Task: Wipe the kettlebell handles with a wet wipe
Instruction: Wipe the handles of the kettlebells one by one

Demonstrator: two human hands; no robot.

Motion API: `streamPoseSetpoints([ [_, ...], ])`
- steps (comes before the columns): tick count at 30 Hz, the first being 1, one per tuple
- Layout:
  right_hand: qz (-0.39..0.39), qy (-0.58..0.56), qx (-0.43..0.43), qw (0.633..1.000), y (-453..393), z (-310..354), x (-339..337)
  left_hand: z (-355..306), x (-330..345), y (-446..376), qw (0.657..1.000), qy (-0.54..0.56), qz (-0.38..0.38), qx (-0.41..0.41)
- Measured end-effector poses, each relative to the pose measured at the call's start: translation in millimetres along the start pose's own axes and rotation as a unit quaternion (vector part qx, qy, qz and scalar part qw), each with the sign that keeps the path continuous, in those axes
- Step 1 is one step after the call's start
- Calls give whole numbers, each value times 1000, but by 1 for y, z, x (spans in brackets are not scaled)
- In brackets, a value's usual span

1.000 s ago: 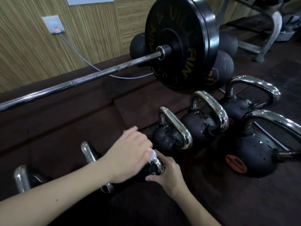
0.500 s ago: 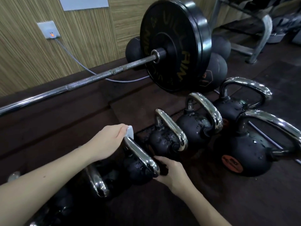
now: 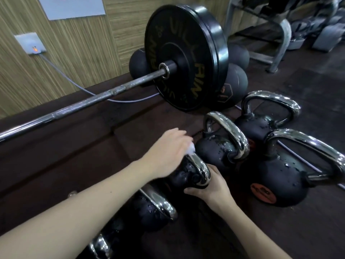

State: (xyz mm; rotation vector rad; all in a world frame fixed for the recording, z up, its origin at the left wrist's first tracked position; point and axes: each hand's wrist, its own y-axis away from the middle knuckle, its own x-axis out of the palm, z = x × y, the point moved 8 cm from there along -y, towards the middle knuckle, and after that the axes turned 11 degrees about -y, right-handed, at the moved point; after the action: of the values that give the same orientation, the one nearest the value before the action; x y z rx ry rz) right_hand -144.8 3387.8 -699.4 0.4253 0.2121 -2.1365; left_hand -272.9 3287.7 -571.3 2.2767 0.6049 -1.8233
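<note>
Several black kettlebells with chrome handles stand in a row on the dark rubber floor. My left hand pinches a white wet wipe against the far end of one chrome handle. That handle belongs to a small kettlebell in the middle of the row. My right hand grips the same kettlebell at the near end of its handle, fingers curled under it. The black bodies show water droplets.
Right of it stand a mid-size kettlebell and two large ones. Two smaller kettlebells sit lower left. A barbell with a black plate lies behind, with medicine balls, a wall cable and a metal rack.
Both hands have moved one kettlebell to the right. The left hand now holds the wipe on this handle's far end, and the right hand grips its near end.
</note>
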Motion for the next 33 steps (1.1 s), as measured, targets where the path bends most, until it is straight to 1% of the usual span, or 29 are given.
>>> streamPoseSetpoints([
  [1,-8,7,0,1000,-2,-1,0,-17,8,3,998,-47,16,49],
  [2,-14,12,4,1000,-3,-3,0,-28,15,7,994,-61,24,82],
  [4,-15,17,9,1000,-4,-6,0,-42,23,10,992,-39,26,120],
  [6,-18,19,9,1000,-4,-6,1,-44,21,2,991,-38,19,124],
  [8,-23,20,2,1000,-6,-7,2,-35,17,-10,985,-115,-11,128],
  [9,-23,17,-3,1000,-7,-9,2,-26,16,-15,978,-166,-11,124],
  [10,-22,15,-9,1000,-7,-8,2,-12,18,-20,975,-193,-3,112],
  [13,-15,32,-22,999,-7,-8,2,10,15,-26,984,-167,38,50],
  [14,-18,36,-20,999,-7,-9,2,4,11,-25,983,-174,10,55],
  [15,-24,37,-15,999,-6,-9,1,-10,10,-21,977,-198,-4,72],
  [16,-31,36,-12,999,-6,-8,0,-28,14,-15,967,-232,-12,108],
  [17,-32,36,-16,999,-5,-8,0,-48,23,-5,951,-271,-4,150],
  [18,-26,35,-29,999,-4,-5,2,-63,36,6,942,-282,-2,184],
  [19,-18,40,-46,998,-3,-1,4,-74,43,19,938,-275,-2,209],
  [21,-1,58,-64,996,-3,3,7,-76,40,25,947,-220,-16,234],
  [22,-4,63,-54,997,-5,0,7,-71,36,19,947,-206,-22,245],
  [23,-15,62,-37,997,-7,-3,5,-67,30,14,942,-220,-28,252],
  [25,-28,48,-22,998,-9,-9,2,-46,19,-3,945,-243,-35,214],
  [27,-24,27,-30,999,-7,-10,2,-6,12,-19,977,-188,-44,90],
  [28,-23,20,-33,999,-6,-8,1,15,12,-22,986,-156,-45,21],
  [30,-23,18,-35,999,-5,-7,0,47,23,-26,991,-112,10,-72],
  [32,-27,20,-34,999,-5,-4,-1,54,30,-28,990,-93,44,-98],
  [33,-28,23,-35,999,-5,-5,-1,45,23,-27,988,-130,35,-79],
])
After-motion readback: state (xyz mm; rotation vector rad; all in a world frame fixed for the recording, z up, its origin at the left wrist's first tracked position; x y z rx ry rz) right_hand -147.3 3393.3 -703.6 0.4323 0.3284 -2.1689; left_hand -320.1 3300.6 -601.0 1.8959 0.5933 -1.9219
